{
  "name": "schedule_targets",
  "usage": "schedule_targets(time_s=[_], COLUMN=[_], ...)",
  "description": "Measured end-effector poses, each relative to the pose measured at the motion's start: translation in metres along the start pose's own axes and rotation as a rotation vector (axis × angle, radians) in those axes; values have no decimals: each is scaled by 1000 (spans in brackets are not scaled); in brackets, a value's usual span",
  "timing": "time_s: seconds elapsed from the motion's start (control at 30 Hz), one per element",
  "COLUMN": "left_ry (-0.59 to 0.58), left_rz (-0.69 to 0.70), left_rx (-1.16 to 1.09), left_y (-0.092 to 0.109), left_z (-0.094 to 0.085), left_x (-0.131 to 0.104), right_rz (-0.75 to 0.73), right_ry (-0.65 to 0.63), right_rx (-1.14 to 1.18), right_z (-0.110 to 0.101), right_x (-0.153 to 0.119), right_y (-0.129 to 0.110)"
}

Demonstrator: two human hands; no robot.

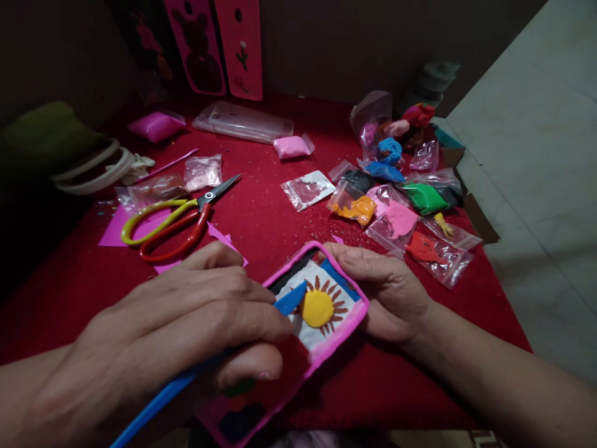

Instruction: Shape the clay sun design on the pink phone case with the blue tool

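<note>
My left hand (pixel 186 317) is closed round a blue modelling tool (pixel 291 300), whose pointed tip lies at the edge of a yellow clay sun. Brown clay rays ring the sun (pixel 318 309) on a white patch. This decorates a phone case (pixel 358 316) with a raised pink clay rim, tilted above the table. Gripping the case's far right corner is my right hand (pixel 382 286), thumb at the rim and fingers partly hidden behind it. Black and blue patches flank the white one. My left hand hides part of the case's lower half.
Red-and-yellow-handled scissors (pixel 186 221) lie open at left on the red cloth (pixel 261 199). Several clay packets, including a green one (pixel 425 198), crowd the right. Behind are a clear phone case (pixel 242 121) and decorated pink panels (pixel 240 50). White rings (pixel 100 171) sit far left.
</note>
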State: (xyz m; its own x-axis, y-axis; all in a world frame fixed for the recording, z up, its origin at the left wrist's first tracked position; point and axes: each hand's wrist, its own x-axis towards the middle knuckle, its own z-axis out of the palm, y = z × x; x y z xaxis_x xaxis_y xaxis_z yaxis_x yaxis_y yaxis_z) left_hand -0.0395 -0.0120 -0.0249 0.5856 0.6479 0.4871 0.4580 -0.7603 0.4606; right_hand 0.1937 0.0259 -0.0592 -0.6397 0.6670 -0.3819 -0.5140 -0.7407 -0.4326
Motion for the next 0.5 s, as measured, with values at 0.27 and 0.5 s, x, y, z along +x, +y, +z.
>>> schedule_targets(time_s=[0.27,0.5], left_ry=[-166,-104], left_rz=[-111,-22], left_rx=[-21,-30], left_y=[-2,-6], left_z=[-3,-3], left_x=[4,2], right_rz=[5,1], right_ry=[-12,-18], right_rx=[39,55], right_z=[1,1], right_x=[0,-1], right_y=[0,0])
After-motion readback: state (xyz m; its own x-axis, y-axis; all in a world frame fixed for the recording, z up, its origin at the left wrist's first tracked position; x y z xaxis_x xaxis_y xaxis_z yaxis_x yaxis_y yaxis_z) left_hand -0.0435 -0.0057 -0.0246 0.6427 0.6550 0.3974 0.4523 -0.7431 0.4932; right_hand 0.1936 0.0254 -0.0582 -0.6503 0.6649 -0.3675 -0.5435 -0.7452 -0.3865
